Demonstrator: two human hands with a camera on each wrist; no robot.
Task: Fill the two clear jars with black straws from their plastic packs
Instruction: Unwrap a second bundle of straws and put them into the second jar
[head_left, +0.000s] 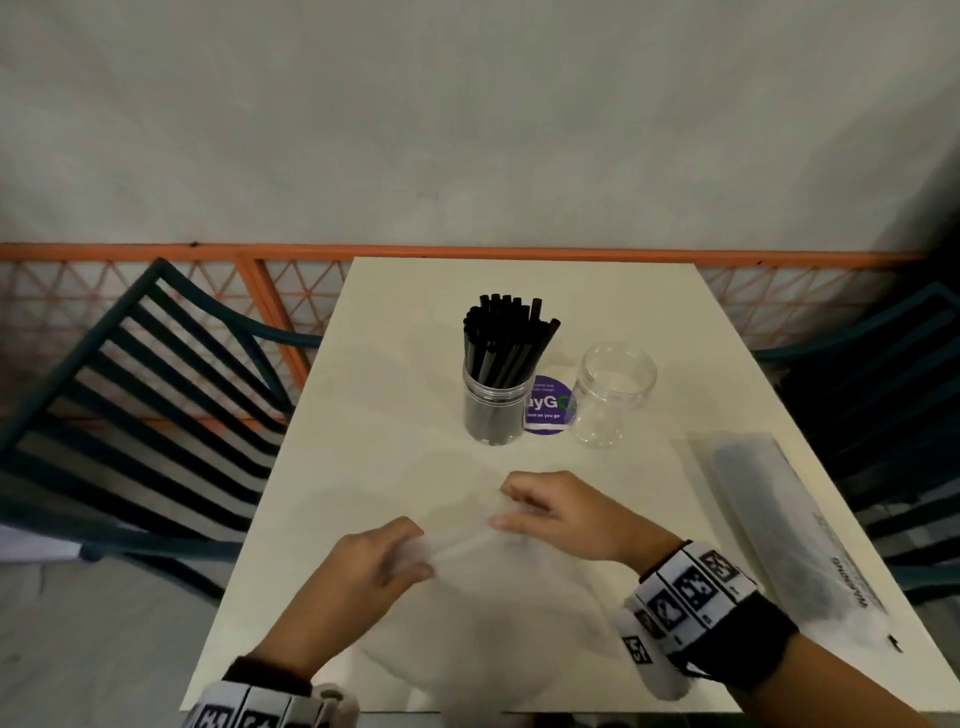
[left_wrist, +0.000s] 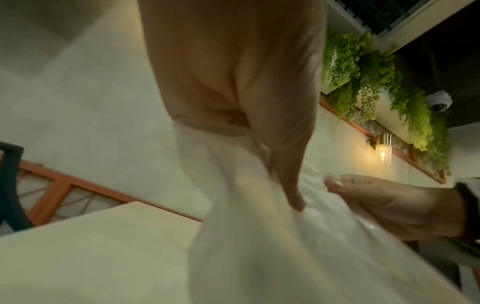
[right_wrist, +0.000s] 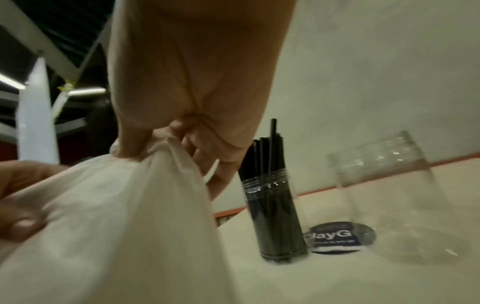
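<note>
A clear jar (head_left: 492, 410) (right_wrist: 275, 216) packed with black straws (head_left: 506, 338) stands mid-table. To its right stands an empty clear jar (head_left: 609, 395) (right_wrist: 389, 195). A plastic pack of black straws (head_left: 779, 519) lies along the table's right edge. Near the front, my left hand (head_left: 379, 556) (left_wrist: 241, 98) and right hand (head_left: 550, 509) (right_wrist: 187, 92) both grip a limp, see-through plastic bag (head_left: 483, 613) (left_wrist: 272, 236) (right_wrist: 116, 216) by its gathered top edge. I see no straws in it.
A round purple sticker (head_left: 548, 408) (right_wrist: 335, 236) sits between the jars on the cream table (head_left: 395, 395). Dark slatted chairs (head_left: 130, 395) flank the table on both sides. An orange lattice rail (head_left: 260, 291) and a grey wall lie behind.
</note>
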